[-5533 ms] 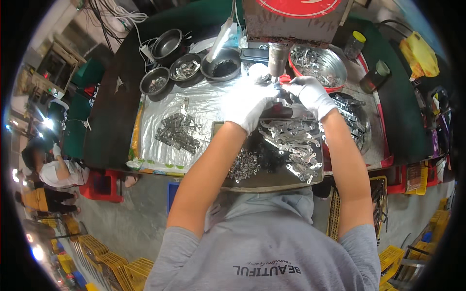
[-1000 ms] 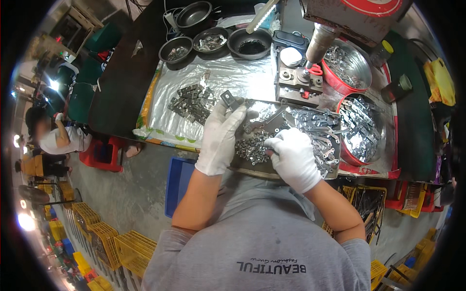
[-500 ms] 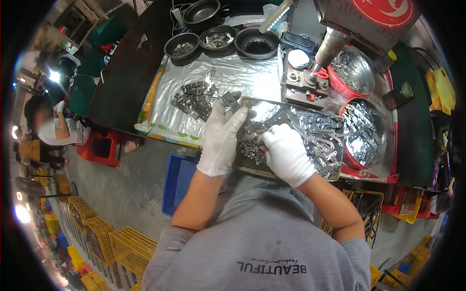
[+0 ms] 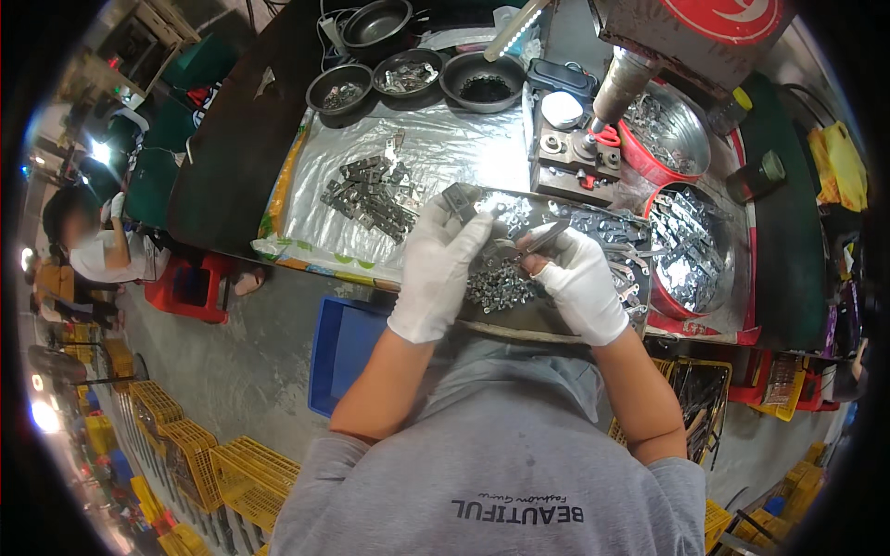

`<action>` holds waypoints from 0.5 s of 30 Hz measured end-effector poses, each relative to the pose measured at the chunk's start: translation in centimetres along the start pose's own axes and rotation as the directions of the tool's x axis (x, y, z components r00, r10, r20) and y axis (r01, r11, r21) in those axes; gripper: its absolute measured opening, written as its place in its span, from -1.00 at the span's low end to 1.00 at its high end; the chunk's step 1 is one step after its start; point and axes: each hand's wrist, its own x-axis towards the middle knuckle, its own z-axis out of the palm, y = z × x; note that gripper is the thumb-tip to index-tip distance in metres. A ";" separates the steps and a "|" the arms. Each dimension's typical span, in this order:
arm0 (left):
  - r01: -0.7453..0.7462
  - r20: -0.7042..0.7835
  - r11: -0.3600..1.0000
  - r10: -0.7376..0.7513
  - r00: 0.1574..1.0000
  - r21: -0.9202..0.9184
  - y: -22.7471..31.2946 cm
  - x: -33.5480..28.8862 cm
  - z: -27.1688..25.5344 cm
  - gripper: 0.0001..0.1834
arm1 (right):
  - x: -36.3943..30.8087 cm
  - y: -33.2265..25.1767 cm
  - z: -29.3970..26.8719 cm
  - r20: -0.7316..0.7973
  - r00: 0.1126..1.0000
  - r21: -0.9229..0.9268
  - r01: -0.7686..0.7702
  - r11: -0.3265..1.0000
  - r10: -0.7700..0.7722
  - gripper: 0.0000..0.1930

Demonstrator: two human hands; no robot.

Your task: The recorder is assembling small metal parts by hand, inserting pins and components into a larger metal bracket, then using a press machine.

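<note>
My left hand (image 4: pixel 436 259), in a white glove, pinches a small dark metal part (image 4: pixel 459 200) between thumb and fingers, above the left side of a shallow tray (image 4: pixel 519 326). To its right, my gloved right hand (image 4: pixel 584 278) is closed on a slim dark pointed metal tool (image 4: pixel 545 239) that looks like tweezers. The tool's long end slants up and right. Beneath both hands lies a heap of tiny metal pieces (image 4: pixel 501 287) in the tray. Flat silvery metal strips (image 4: pixel 630 269) fill the tray's right side, partly behind my right hand.
A press (image 4: pixel 616 93) with a metal die block (image 4: pixel 579 153) stands beyond the tray. Two red-rimmed tins (image 4: pixel 691 250) of metal parts are at the right. Loose dark parts (image 4: pixel 371 199) lie on silvery sheeting, below several dark bowls (image 4: pixel 340 90). A blue bin (image 4: pixel 348 347) sits lower left.
My right hand has come up from the heap of tiny pieces and now holds the slim dark tool. My left hand has shifted slightly right, still pinching the dark metal part.
</note>
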 end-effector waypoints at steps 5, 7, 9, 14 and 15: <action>-0.029 0.009 0.999 0.029 1.000 -0.037 -0.1 -0.2 0.7 -0.57 | -0.2 1.2 0.6 -0.126 0.990 0.190 0.085 0.978 -0.061 -0.67; -0.040 0.016 0.999 0.040 0.999 -0.026 -0.1 -0.2 0.9 -0.59 | -0.3 1.6 0.5 -0.144 0.988 0.258 0.082 0.963 -0.046 -0.63; -0.045 0.011 0.999 0.045 0.999 -0.012 -0.3 -0.2 1.0 -0.59 | -0.4 1.5 0.5 -0.144 0.989 0.284 0.075 0.956 -0.035 -0.64; -0.043 0.016 0.999 0.043 0.999 -0.013 -0.5 -0.2 1.1 -0.59 | -0.9 1.2 0.1 -0.125 0.992 0.310 0.027 0.950 0.013 -0.61; -0.040 0.007 0.998 0.041 0.999 -0.045 -0.2 -0.3 1.1 -0.58 | -1.1 0.9 0.0 -0.093 0.995 0.377 0.007 0.926 0.030 -0.58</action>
